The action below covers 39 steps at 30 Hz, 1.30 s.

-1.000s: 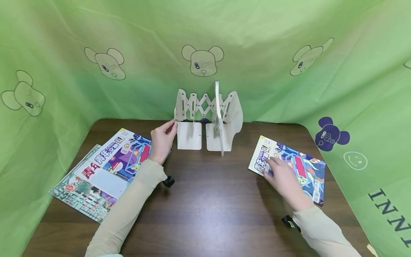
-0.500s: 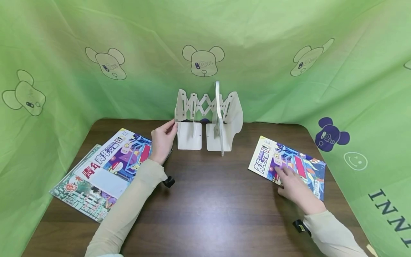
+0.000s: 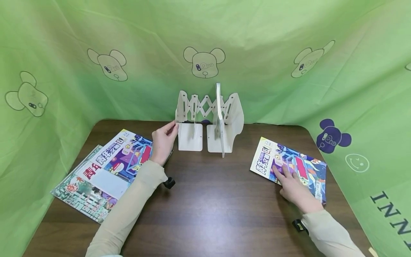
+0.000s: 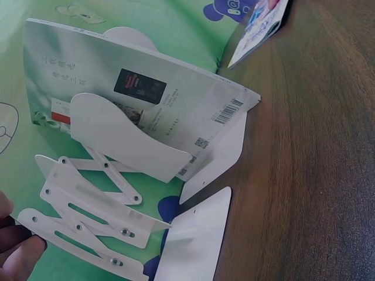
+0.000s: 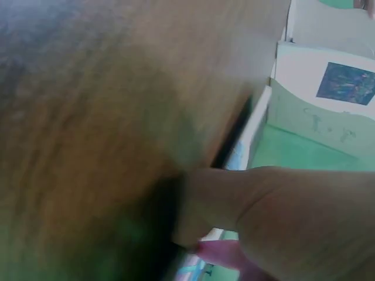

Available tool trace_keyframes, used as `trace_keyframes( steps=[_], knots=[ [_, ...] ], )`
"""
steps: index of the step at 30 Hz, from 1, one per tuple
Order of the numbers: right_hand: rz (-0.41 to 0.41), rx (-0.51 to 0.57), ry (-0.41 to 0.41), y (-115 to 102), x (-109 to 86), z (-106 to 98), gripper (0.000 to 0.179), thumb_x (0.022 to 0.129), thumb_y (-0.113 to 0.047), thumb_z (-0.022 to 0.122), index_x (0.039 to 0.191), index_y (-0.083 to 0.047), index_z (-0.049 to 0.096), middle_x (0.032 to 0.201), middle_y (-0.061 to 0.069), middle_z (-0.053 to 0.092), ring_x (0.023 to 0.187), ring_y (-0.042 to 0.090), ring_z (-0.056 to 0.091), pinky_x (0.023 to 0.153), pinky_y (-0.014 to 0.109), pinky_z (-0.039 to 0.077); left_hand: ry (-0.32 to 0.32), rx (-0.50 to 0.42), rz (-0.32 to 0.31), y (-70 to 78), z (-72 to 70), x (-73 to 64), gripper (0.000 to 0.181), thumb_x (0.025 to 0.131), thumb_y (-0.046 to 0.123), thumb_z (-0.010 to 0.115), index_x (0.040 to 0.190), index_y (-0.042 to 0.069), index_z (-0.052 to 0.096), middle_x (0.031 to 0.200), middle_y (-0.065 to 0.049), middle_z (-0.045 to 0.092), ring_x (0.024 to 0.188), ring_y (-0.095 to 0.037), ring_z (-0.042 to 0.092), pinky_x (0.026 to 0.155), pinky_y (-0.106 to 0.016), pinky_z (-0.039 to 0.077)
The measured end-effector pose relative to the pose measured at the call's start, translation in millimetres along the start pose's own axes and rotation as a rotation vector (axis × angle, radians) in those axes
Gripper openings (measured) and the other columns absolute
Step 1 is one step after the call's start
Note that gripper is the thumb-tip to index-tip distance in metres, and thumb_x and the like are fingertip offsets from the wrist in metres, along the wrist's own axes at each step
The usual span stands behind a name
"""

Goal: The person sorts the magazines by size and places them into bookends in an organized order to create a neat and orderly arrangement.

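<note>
My left hand (image 3: 163, 142) pinches the left end panel of a white expandable book rack (image 3: 190, 137); in the left wrist view its fingertips (image 4: 29, 252) are at the panel's edge. One magazine (image 3: 219, 123) stands upright in the rack's right part, its back cover facing left. On the table to the right lies another magazine (image 3: 264, 160) with a purple and blue cover. My right hand (image 3: 297, 191) rests on this magazine, fingers extended over its cover. In the right wrist view the thumb (image 5: 217, 196) is along the magazine's near edge.
Several overlapping magazines (image 3: 110, 171) lie at the left, partly behind my left forearm. The brown wooden table (image 3: 205, 214) spans the front. A green curtain (image 3: 154, 71) with bear prints surrounds its back and sides.
My right hand has slid from the magazine's title side toward its right and near part, and its fingers are now more spread. My left hand stays at the rack.
</note>
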State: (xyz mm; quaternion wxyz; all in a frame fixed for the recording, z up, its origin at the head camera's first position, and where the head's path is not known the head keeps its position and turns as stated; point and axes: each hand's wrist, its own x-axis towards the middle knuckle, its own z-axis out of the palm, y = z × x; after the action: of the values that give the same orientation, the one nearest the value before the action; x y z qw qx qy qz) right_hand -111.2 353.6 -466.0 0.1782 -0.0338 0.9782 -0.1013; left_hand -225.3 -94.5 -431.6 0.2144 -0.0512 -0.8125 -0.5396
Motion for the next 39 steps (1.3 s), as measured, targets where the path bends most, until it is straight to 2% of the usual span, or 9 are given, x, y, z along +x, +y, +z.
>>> trace_keyframes(
  steps=[7,13,20,23,27,31,33,37,39],
  knots=[
    [-0.042,-0.022,0.166,3,-0.2,7,0.07,0.09,0.008,0.059,0.157,-0.001,0.041,0.153,0.047,0.029,0.134,0.072,0.031,0.099,0.081,0.039,-0.004,-0.001,-0.008,0.9,0.3,-0.8,0.031,0.103,0.016,0.068,0.128,-0.002,0.072,0.119,-0.02,0.074,0.103,-0.029,0.076,0.086,-0.04,0.062],
    [-0.067,-0.04,0.268,4,-2.3,7,0.056,0.095,0.011,0.05,0.151,0.002,0.049,0.143,0.05,0.039,0.127,0.068,0.044,0.097,0.076,0.045,-0.008,-0.008,-0.003,2.0,1.1,-0.4,0.031,0.103,0.014,0.067,0.128,-0.003,0.071,0.121,-0.02,0.073,0.106,-0.029,0.075,0.087,-0.041,0.062],
    [-0.096,0.035,0.369,6,-5.6,5,0.064,0.094,0.011,0.052,0.156,0.004,0.039,0.14,0.045,0.048,0.12,0.063,0.053,0.094,0.071,0.049,-0.006,-0.01,-0.017,1.5,0.6,-0.6,0.03,0.103,0.014,0.068,0.128,-0.002,0.072,0.121,-0.019,0.073,0.106,-0.029,0.075,0.087,-0.04,0.062],
    [-0.125,0.083,0.484,8,-9.4,5,0.067,0.091,0.014,0.054,0.156,0.003,0.039,0.138,0.043,0.051,0.115,0.063,0.056,0.091,0.071,0.049,-0.006,-0.005,-0.017,1.4,0.1,-0.9,0.03,0.103,0.014,0.068,0.128,-0.001,0.072,0.121,-0.019,0.073,0.106,-0.028,0.075,0.087,-0.04,0.062],
    [-0.171,0.131,0.683,8,-14.6,3,0.067,0.088,0.018,0.051,0.153,0.002,0.046,0.13,0.041,0.058,0.105,0.06,0.061,0.084,0.071,0.05,-0.005,-0.008,-0.014,0.9,-0.1,-1.6,0.03,0.103,0.014,0.068,0.128,0.0,0.072,0.122,-0.019,0.073,0.106,-0.029,0.075,0.087,-0.041,0.062],
    [-0.162,0.203,0.855,3,-21.2,0,0.066,0.089,0.017,0.049,0.151,-0.007,0.054,0.122,0.038,0.064,0.088,0.056,0.061,0.074,0.07,0.047,-0.01,-0.014,-0.017,0.3,0.2,-2.1,0.03,0.103,0.015,0.068,0.129,0.0,0.072,0.122,-0.019,0.073,0.106,-0.029,0.075,0.087,-0.04,0.062],
    [-0.153,0.258,0.921,-1,-24.8,-2,0.066,0.09,0.016,0.049,0.15,-0.01,0.057,0.127,0.034,0.064,0.088,0.054,0.061,0.074,0.069,0.046,-0.009,-0.014,-0.015,-0.1,0.6,-2.1,0.03,0.103,0.015,0.068,0.129,0.0,0.072,0.122,-0.019,0.073,0.106,-0.028,0.075,0.087,-0.04,0.062],
    [-0.114,0.353,1.002,-12,-31.8,-9,0.06,0.095,0.014,0.05,0.149,-0.012,0.059,0.128,0.029,0.067,0.088,0.045,0.061,0.076,0.057,0.046,0.001,-0.017,-0.002,-0.6,1.2,-1.5,0.029,0.102,0.014,0.068,0.128,0.0,0.072,0.121,-0.019,0.073,0.105,-0.028,0.075,0.086,-0.041,0.062],
    [-0.09,0.38,1.033,-17,-35.6,-12,0.05,0.097,0.011,0.051,0.142,-0.007,0.063,0.117,0.028,0.072,0.084,0.027,0.061,0.073,0.045,0.045,0.008,-0.017,0.003,-0.6,1.3,-1.0,0.029,0.102,0.013,0.069,0.127,-0.001,0.072,0.121,-0.019,0.073,0.106,-0.028,0.075,0.087,-0.042,0.062]
  ],
)
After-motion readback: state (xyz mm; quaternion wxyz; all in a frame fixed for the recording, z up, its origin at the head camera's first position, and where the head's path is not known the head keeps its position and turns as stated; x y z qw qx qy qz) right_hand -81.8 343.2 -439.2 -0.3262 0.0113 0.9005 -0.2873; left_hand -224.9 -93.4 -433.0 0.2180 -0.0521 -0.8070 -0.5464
